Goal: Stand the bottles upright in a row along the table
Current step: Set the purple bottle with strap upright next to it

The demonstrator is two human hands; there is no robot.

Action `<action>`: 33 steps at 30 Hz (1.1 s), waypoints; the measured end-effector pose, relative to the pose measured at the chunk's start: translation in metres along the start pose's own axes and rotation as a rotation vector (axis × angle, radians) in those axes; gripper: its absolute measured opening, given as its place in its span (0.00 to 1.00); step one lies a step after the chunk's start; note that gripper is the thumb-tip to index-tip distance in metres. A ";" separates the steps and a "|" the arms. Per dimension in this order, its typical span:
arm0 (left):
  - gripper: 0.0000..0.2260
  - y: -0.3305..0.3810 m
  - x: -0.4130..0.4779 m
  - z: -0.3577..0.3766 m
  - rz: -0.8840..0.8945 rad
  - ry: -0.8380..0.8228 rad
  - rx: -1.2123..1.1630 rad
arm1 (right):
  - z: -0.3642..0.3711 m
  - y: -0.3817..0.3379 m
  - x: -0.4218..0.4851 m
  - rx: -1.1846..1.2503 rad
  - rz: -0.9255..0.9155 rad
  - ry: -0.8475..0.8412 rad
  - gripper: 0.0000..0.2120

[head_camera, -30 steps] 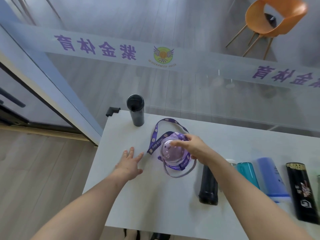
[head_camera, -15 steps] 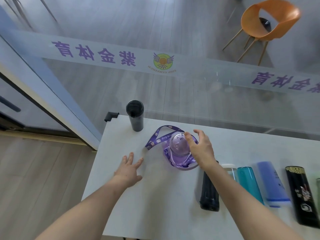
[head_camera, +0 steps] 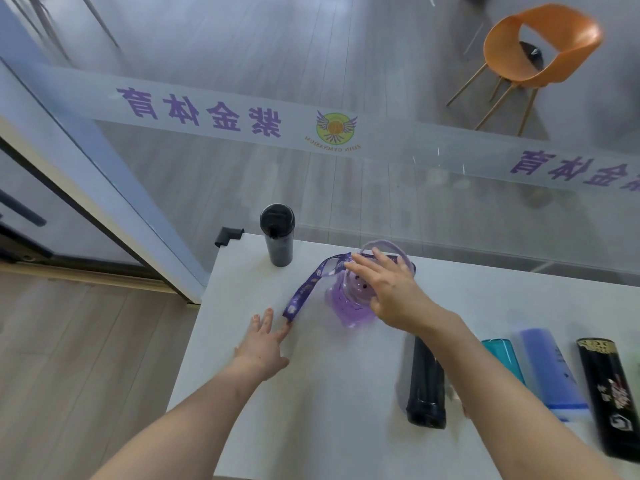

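A black bottle [head_camera: 277, 244] stands upright near the far left corner of the white table [head_camera: 277, 417]. To its right a clear purple bottle [head_camera: 346, 308] stands upright, its purple strap [head_camera: 304, 292] trailing left across the table. My right hand [head_camera: 391, 292] hovers over the purple bottle's lid with the fingers stretched out and apart, not wrapped around it. My left hand [head_camera: 263, 344] lies flat on the table, fingertips at the strap's end. To the right a black bottle [head_camera: 426, 386], a teal one [head_camera: 502, 358], a blue one [head_camera: 550, 368] and a black printed one [head_camera: 613, 393] lie on their sides.
A glass wall with purple lettering runs along the table's far edge. A black corner guard [head_camera: 227, 235] sits on the far left corner. An orange chair [head_camera: 540, 46] stands beyond the glass. A door frame rises to the left.
My right hand carried the purple bottle a little farther back and right, set it down and opened its fingers over the lid. The strap swung out to the left. The left hand stayed flat.
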State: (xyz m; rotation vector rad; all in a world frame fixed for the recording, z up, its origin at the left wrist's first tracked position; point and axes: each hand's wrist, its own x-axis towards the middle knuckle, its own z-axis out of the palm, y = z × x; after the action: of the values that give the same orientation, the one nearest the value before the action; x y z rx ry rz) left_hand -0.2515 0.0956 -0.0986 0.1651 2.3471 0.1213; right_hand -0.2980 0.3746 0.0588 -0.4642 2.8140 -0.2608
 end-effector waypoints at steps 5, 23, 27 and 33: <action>0.41 0.000 -0.003 -0.001 -0.001 0.013 -0.028 | 0.008 -0.009 -0.005 0.087 0.247 0.193 0.40; 0.40 -0.002 -0.007 -0.004 -0.011 0.059 -0.065 | 0.016 0.006 0.016 -0.095 0.163 0.093 0.61; 0.41 -0.002 -0.009 -0.007 -0.009 0.043 -0.055 | 0.002 0.013 0.028 0.035 0.136 -0.090 0.60; 0.41 0.001 -0.012 -0.007 -0.028 0.041 -0.055 | 0.001 -0.006 0.041 0.131 0.312 -0.111 0.65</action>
State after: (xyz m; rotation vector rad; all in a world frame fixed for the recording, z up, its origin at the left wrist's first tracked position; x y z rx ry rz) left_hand -0.2482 0.0942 -0.0850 0.1039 2.3836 0.1773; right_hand -0.3332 0.3549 0.0489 -0.0083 2.6887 -0.3374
